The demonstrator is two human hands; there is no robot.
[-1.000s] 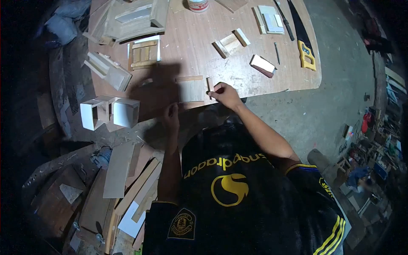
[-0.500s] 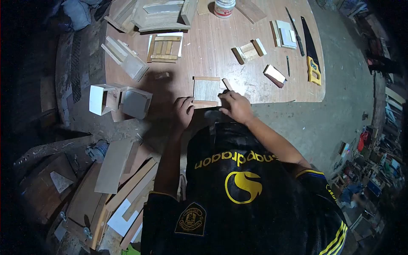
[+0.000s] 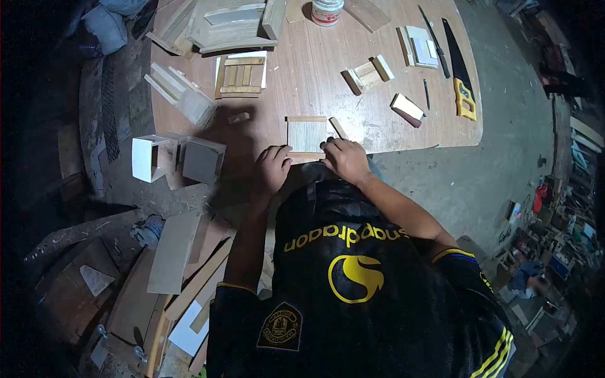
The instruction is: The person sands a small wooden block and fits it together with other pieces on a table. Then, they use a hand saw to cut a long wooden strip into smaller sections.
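At the near edge of the table lies a small square panel (image 3: 307, 135) with a striped, ridged face and wooden strips along its far and near sides. My left hand (image 3: 274, 167) has its curled fingers on the panel's near left corner. At the near right corner, the fingers of my right hand (image 3: 345, 159) are bent and pressed onto the near strip. Both thumbs are by the strip's lower edge. A loose short wooden strip (image 3: 338, 128) rests just beyond my right fingers, apart from the panel. A small wood block (image 3: 239, 118) lies to the left.
A handsaw (image 3: 465, 94), a thin dark-handled tool (image 3: 442, 62) and a pencil (image 3: 426, 94) lie at the right. Farther back are a white tub (image 3: 327, 11), a slatted wooden frame (image 3: 240, 77) and a tray-like box (image 3: 236, 28). A white box piece (image 3: 144, 159) stands at the left edge.
My right hand has shifted left, from beside the loose strip onto the panel's near right corner. My left fingers have moved slightly right onto the near strip. The view has shifted slightly.
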